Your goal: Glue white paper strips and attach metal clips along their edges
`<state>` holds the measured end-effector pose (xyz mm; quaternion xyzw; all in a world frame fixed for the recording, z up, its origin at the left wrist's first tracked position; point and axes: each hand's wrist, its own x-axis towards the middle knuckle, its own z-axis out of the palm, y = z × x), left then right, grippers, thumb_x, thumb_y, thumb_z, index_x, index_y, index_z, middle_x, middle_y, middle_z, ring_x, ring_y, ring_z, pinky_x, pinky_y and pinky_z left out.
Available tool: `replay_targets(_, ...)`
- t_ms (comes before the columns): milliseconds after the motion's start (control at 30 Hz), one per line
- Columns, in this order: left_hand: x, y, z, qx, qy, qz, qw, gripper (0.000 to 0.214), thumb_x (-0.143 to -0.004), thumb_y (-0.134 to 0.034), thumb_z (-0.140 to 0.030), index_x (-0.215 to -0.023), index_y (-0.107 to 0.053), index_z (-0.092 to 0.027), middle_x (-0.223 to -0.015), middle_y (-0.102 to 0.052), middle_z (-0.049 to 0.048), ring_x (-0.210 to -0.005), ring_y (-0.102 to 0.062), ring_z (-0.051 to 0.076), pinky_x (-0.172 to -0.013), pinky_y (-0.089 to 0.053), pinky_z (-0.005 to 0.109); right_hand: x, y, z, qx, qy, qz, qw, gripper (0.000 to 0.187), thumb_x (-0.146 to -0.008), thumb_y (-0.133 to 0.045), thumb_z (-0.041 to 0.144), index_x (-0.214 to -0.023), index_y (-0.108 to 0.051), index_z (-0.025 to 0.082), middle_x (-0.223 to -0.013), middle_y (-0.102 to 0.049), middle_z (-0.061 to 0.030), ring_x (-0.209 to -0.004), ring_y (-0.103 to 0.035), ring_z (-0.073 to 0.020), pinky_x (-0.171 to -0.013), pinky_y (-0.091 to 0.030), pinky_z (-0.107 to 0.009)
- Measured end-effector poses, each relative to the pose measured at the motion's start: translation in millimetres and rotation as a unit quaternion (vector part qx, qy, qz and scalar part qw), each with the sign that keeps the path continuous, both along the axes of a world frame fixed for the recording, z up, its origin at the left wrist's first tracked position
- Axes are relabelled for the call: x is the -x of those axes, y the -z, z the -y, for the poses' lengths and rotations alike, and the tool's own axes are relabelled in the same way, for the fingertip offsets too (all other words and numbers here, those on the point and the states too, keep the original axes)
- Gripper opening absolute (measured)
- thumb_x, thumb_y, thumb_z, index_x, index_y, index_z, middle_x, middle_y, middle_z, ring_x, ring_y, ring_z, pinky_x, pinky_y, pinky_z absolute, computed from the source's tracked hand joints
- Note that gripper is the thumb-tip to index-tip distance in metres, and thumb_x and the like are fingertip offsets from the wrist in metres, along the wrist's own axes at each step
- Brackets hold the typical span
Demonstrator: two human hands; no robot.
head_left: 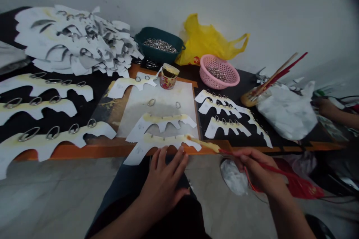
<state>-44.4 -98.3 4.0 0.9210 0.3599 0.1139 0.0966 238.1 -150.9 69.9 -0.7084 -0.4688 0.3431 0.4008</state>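
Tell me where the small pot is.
In the head view, the small pot stands centre, at the white sheet's far edge, between the green basket and the pink basket.

white scalloped cut-out (157, 145), flat at the board (84, 152) edge — red brush (209, 146) tip on its right end.

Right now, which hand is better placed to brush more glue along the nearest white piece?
Probably the right hand: it holds the brush, tip on the white piece; left hand pins it.

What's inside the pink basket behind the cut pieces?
Small metal rings lie heaped in the bottom of the pink basket. Its near wall covers the lower part of the heap, so its depth cannot be seen.
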Motion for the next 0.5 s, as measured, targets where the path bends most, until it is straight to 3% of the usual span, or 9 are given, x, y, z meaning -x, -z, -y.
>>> replay_targets(500, 1, 0.8, 1, 0.017, -0.001, 0.005, 1.0, 0.083, -0.071, -0.062, -0.058, -0.141, -0.03, -0.027, -0.151, -0.026, 0.002, -0.129, -0.023, 0.042, -0.103, -0.025, 0.059, 20, 3.3, -8, 0.021, -0.024, -0.036, 0.999, 0.02, -0.08, -0.06, 0.036, -0.086, -0.069, 0.02, -0.055, -0.057, -0.0006, -0.055, -0.054, -0.0156, -0.055, -0.042, -0.027)
